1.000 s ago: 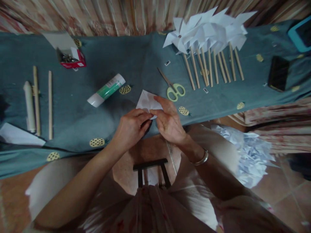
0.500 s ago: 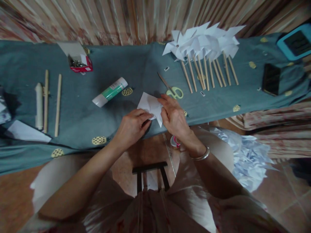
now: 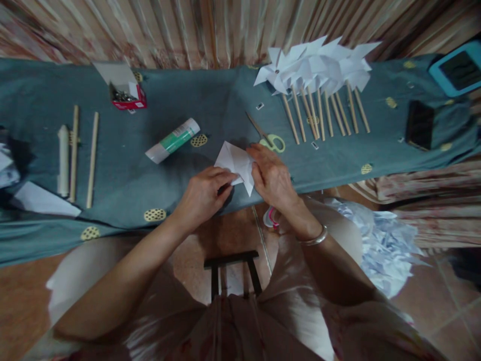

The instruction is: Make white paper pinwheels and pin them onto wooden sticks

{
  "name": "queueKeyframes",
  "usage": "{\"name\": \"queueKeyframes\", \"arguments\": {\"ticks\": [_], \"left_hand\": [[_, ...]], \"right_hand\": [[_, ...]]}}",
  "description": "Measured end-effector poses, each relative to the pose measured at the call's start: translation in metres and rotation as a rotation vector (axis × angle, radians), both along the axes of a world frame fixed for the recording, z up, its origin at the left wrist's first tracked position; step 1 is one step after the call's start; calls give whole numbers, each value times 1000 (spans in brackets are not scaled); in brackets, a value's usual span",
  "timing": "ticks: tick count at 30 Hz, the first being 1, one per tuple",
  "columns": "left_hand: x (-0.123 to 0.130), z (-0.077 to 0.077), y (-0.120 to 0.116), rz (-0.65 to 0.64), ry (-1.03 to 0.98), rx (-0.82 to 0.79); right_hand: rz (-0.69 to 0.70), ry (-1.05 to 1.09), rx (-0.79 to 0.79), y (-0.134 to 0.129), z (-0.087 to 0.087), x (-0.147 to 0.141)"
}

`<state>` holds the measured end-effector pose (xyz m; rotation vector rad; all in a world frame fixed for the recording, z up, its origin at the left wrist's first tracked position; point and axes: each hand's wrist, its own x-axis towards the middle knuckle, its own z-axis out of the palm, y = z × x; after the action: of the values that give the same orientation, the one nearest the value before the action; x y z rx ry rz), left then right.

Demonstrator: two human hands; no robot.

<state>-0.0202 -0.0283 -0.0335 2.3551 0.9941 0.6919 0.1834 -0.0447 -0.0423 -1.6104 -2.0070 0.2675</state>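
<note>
A small white sheet of cut paper (image 3: pixel 231 156) with pointed corners lies at the table's near edge between my hands. My left hand (image 3: pixel 205 193) pinches its lower left part between thumb and fingers. My right hand (image 3: pixel 272 173) grips the paper's right side, its fingertips at the upper right edge and its thumb just below. Just beyond the right hand are scissors (image 3: pixel 276 143) with pale green handles, lying with the blades pointing away to the left. A glue stick (image 3: pixel 173 140) with a green label rests to the left of the paper.
Several white paper pinwheels (image 3: pixel 308 65) on wooden sticks lie at the back right. A red box (image 3: pixel 130 103) of small metal pieces stands open at the back left, with wooden sticks (image 3: pixel 92 160) nearer. A dark phone (image 3: pixel 420 125) lies right. White paper pieces (image 3: pixel 391 245) are heaped by my right leg.
The view has shifted slightly, so the table items appear a little further right. Both hands keep their hold on the paper, with hardly any movement.
</note>
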Motion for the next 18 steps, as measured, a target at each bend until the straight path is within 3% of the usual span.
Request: {"name": "queueKeyframes", "arguments": {"ticks": [11,18], "left_hand": [[-16,9,10,26,82,39],[-31,7,20,11,82,186]], "right_hand": [[-6,69,-2,-5,10,6],[46,148,-86,-21,19,2]]}}
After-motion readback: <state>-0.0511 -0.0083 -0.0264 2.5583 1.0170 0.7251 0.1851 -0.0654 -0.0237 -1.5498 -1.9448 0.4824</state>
